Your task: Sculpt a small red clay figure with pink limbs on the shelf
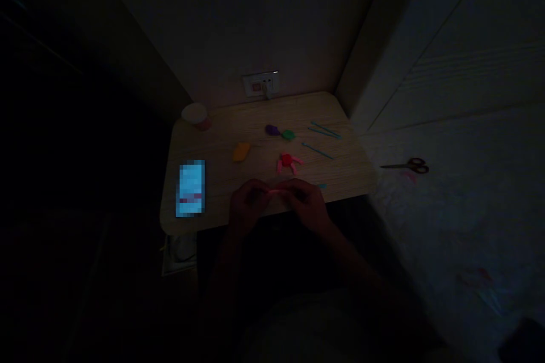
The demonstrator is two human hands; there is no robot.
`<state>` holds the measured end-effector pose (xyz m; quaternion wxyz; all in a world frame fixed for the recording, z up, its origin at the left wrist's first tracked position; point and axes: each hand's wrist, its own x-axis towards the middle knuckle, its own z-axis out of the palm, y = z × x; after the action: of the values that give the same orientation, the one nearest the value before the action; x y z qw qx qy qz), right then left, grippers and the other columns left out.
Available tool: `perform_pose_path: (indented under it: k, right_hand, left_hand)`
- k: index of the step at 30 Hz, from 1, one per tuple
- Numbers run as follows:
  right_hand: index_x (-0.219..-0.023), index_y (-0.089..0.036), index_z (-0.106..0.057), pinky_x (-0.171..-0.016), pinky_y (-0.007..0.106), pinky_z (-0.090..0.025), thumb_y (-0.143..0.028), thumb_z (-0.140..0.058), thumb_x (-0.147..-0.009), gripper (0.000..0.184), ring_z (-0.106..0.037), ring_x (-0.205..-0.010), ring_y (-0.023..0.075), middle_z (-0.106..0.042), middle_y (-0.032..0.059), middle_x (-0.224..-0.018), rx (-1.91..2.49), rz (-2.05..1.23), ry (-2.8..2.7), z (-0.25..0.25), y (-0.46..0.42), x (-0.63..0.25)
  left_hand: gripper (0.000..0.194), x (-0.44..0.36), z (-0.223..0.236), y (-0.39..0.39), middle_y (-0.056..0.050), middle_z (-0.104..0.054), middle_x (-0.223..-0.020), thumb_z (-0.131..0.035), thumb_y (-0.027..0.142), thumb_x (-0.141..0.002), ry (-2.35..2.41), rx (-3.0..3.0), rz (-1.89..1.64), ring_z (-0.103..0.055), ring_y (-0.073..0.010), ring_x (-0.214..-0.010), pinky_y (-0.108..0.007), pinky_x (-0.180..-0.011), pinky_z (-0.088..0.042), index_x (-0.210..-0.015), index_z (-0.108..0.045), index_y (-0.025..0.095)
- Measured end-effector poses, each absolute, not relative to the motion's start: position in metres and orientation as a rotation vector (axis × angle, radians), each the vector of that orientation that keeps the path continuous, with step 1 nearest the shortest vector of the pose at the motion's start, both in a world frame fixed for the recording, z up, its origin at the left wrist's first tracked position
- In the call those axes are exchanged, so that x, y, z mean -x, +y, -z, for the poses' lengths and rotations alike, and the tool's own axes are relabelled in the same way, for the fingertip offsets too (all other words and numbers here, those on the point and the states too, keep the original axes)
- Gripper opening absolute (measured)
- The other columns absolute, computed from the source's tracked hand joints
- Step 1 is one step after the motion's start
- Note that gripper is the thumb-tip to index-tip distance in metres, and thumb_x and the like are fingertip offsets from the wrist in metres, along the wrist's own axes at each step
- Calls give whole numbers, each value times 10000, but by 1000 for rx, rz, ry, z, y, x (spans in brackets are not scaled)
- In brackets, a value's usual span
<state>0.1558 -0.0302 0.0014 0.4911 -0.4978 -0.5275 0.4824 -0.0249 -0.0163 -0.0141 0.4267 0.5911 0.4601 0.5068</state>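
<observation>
My left hand [249, 205] and my right hand [307, 204] sit close together at the near edge of a light wooden table [221, 142]. Between the fingertips of both hands stretches a thin pink roll of modelling clay [277, 191]. Just beyond them lies a red clay figure with pink limbs [287, 161]. A purple clay lump [272, 130] touches a green one [288, 134], and an orange clay piece [241, 151] lies to the left. Several thin blue sticks [321, 150] lie on the right. The room is dim.
A glowing phone [191, 188] lies at the table's left edge, and a pale clay tub [196, 116] stands at the back left corner. A plugged wall socket [260, 84] is behind the table. Scissors [411, 166] lie on a pale surface to the right.
</observation>
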Motion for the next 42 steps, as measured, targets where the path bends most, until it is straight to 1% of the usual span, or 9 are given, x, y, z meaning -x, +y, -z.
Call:
perform_pose_path:
  k: [5, 11, 20, 24, 27, 30, 35, 39, 42]
  right_hand:
    - [-897, -217, -778, -579, 272, -441, -404, -773, -808, 208, -596, -633, 162, -716, 19, -734, 1227, -1270, -1183, -1, -27, -161]
    - [-857, -221, -767, -608, 276, -469, -425, -768, -808, 210, -630, -667, 169, -736, 22, -755, 1207, -1307, -1204, -4, -28, -160]
    - [-931, -217, -782, -672, 290, -501, -349, -737, -867, 154, -667, -727, 177, -773, 38, -844, 1212, -1193, -1348, -1, -30, -164]
    - [-1006, -214, -770, -710, 300, -524, -259, -701, -894, 138, -686, -749, 180, -784, 39, -899, 1244, -1039, -1594, -4, -29, -175]
    - [-1019, -220, -764, -818, 347, -529, -214, -660, -932, 136, -707, -884, 217, -784, 61, -993, 1282, -821, -1831, -9, -28, -185]
    - [-1067, -229, -748, -892, 387, -521, -240, -651, -955, 148, -691, -1005, 253, -762, 80, -1062, 1326, -649, -1967, -11, -29, -198]
    - [-1143, -210, -735, -929, 447, -521, -236, -676, -923, 229, -637, -1058, 297, -709, 115, -1088, 1472, -435, -2007, -6, -31, -231]
    - [-1156, -192, -745, -945, 476, -513, -233, -679, -916, 251, -611, -1058, 315, -675, 135, -1096, 1540, -363, -2022, 0, -32, -248]
    - [-1127, -198, -748, -924, 466, -518, -230, -672, -922, 222, -610, -1025, 306, -658, 126, -1058, 1545, -385, -1997, 4, -32, -248]
  left_hand:
    - [339, 26, 13, -18, -58, -734, -944, -864, 360, -750, 1094, -1455, -1270, -697, -192, -873, -313, -831, -568, -1011, -722, 197]
    - [196, 26, 12, -17, -49, -759, -881, -828, 358, -801, 1135, -1551, -1187, -710, -191, -828, -303, -772, -567, -901, -764, 201]
    - [186, 28, 16, -18, -55, -771, -886, -812, 357, -813, 1181, -1563, -1184, -718, -200, -833, -312, -770, -571, -885, -767, 192]
    - [127, 26, 14, -17, -50, -756, -926, -751, 307, -855, 1202, -1681, -1132, -709, -203, -865, -334, -803, -567, -929, -744, 205]
    - [103, 20, 10, -16, -56, -743, -970, -725, 283, -868, 1255, -1871, -1082, -687, -228, -932, -391, -872, -548, -944, -730, 214]
    - [63, 12, 6, -15, -49, -731, -998, -711, 250, -876, 1320, -2107, -975, -649, -255, -1005, -454, -957, -491, -933, -725, 227]
    - [68, 3, 2, -18, -43, -694, -1055, -712, 240, -875, 1454, -2250, -852, -606, -263, -1052, -456, -976, -445, -943, -709, 241]
    - [208, 2, 1, -20, -53, -676, -1128, -761, 261, -836, 1462, -2294, -813, -587, -283, -1113, -465, -1007, -426, -1034, -700, 247]
    - [147, 2, 3, -20, -48, -674, -1119, -754, 311, -871, 1456, -2315, -785, -588, -280, -1107, -470, -1004, -417, -1011, -731, 272]
